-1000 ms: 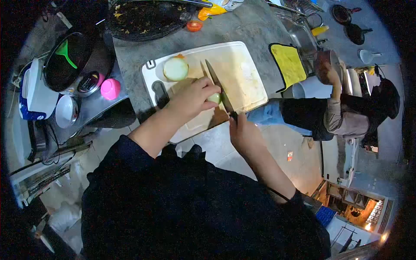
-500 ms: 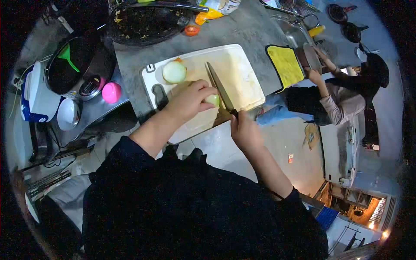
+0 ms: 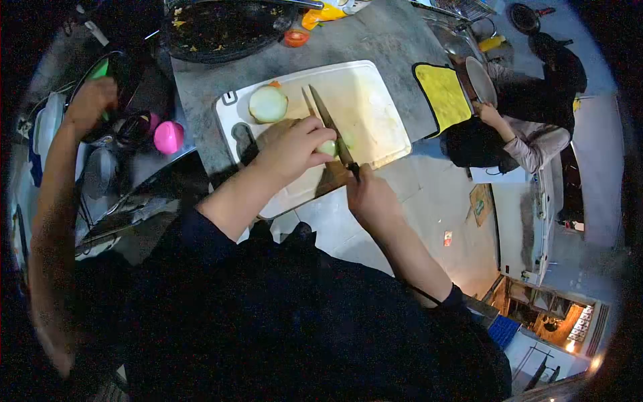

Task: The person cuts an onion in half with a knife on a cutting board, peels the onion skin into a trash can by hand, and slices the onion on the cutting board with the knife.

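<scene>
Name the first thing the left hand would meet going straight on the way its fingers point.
Most likely the knife: its blade crosses that line, right beside the onion piece in the left hand. Depth is unclear, so I cannot tell if there is a gap.

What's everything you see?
Board: one, white, on counter
Knife: one, grey, right hand
Onion piece: one, green, left hand
Onion half: one, whitish, on board
Tomato half: one, red, beyond board
Large pan: one, black, beyond board
Packet: one, orange, beyond tomato
Cloth: one, yellow, board's right
Round thing: one, pink, board's left
Utensil: one, green, far left
Another person's hand: one, bare, left
Another person's sleeve: one, beige, right
Background: several dim things
Left hand: one, bare, over board
Right hand: one, bare, near board
</scene>
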A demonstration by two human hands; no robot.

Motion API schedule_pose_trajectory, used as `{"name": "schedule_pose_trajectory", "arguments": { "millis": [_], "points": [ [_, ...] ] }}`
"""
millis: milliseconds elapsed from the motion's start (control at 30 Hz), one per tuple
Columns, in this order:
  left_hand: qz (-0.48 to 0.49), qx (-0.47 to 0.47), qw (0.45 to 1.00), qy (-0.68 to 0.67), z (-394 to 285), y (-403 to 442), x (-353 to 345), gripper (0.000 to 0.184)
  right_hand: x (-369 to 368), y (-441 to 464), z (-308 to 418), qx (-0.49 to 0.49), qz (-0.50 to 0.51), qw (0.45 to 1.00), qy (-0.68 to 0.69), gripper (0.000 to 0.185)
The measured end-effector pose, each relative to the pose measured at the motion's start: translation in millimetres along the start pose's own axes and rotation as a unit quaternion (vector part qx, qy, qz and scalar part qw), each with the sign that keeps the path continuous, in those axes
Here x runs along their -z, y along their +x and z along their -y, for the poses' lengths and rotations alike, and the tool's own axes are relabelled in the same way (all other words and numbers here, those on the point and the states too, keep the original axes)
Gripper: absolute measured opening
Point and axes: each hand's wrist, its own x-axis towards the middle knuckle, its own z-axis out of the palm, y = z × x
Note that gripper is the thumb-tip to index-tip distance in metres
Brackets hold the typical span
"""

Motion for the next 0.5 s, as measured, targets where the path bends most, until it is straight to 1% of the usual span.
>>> {"name": "schedule_pose_trajectory", "arguments": {
  "millis": [67, 133, 167, 300, 400, 433, 467, 500],
  "points": [
    [-0.01, -0.006, 1.0, 0.001, 3, 2, 2, 0.035, 3, -9, -2, -0.012, 0.017, 1.0, 0.006, 0.029],
    [0.002, 0.001, 1.0, 0.016, 5, 1, 5, 0.034, 3, -16, -5, -0.036, 0.055, 0.998, 0.018, 0.029],
    [0.01, 0.003, 1.0, 0.024, 5, 0, 4, 0.034, 1, -14, -4, -0.036, 0.058, 0.998, 0.017, 0.029],
    [0.018, -0.015, 1.0, -0.009, 11, 2, 3, 0.032, -16, 3, -3, -0.025, 0.012, 1.0, 0.007, 0.03],
    [0.028, -0.028, 0.999, -0.003, 9, 0, 8, 0.035, -14, 15, -16, -0.004, 0.027, 0.996, 0.081, 0.031],
    [0.033, -0.032, 0.999, -0.002, 8, 1, 9, 0.036, -10, 15, -19, -0.003, 0.023, 0.996, 0.084, 0.031],
    [0.034, -0.034, 0.999, 0.001, 8, 1, 10, 0.036, -7, 14, -23, 0.015, -0.003, 0.997, 0.071, 0.031],
    [0.042, -0.014, 0.999, -0.01, 8, 0, 9, 0.036, -6, 12, -27, 0.032, -0.026, 0.997, 0.058, 0.031]
  ]
}}
